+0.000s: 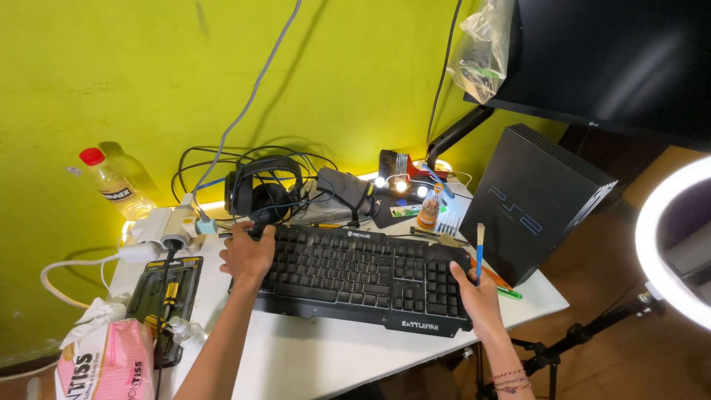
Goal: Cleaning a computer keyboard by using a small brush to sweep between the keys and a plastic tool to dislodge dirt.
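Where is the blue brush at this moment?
In the head view, the blue brush stands upright in the right hand, at the right end of the black keyboard, beside the black console.

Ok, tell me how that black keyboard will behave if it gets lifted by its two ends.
The keyboard looks like one rigid slab, so it would probably stay flat rather than sag. With the left hand and right hand at opposite ends, it should lift level. Its keycaps look raised, so they might snag or pop off.

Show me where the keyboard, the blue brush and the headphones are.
keyboard (355, 278): head view, on the middle keys.
blue brush (479, 252): head view, on the handle above the right hand.
headphones (255, 194): head view, on the left earcup.
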